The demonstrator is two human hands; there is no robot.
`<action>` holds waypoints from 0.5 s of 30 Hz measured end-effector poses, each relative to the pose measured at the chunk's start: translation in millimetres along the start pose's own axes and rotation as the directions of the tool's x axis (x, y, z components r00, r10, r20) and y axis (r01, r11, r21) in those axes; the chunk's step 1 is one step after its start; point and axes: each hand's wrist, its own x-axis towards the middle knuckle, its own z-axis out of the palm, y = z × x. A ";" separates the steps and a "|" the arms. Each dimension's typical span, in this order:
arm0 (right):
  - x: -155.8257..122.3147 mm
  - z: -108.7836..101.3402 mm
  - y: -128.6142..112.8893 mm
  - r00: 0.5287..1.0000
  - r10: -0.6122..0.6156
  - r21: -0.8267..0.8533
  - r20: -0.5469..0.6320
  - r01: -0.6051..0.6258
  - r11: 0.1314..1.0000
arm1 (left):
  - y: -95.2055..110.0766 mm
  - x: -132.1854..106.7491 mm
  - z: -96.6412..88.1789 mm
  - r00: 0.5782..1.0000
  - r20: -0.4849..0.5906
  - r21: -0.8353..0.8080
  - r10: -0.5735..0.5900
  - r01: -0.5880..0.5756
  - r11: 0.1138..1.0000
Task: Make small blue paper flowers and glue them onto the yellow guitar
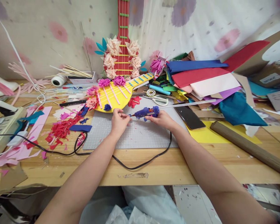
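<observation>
A blue glue gun (146, 112) is being gripped by the right hand (162, 119), the fingers being curled around its handle and the nozzle being directed toward the left hand (119, 120). A long clear glue stick (189, 103) is being carried in the rear of the gun. A small blue piece (130, 115) is being pinched between the thumb and fingertips of the left hand, by which it is being partly hidden; it is being presented right at the nozzle, though whether contact is being made cannot be told. Both the gun and the piece are being held over a grey gridded cutting mat (105, 140). A black cord (142, 167) is being trailed across the wooden table (163, 180), where it is being crossed by the left forearm. Just beyond the hands, the rear of the mat is being overlapped by a yellow guitar (118, 101), its body being bordered by pink, magenta and dark blue flowers. Behind it, an upright red guitar (124, 66) is being flanked by cream flowers. To the right of the mat, a yellow sheet (204, 136) is being partly covered by a phone (189, 115); to the left, red scraps (63, 127) are being displayed in a loose heap.
</observation>
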 end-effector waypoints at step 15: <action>19.3 -21.1 27.2 0.854 0.203 -0.083 -0.479 -0.274 0.958 | -0.3 -1.1 0.8 0.999 0.019 -0.037 0.033 -0.032 0.999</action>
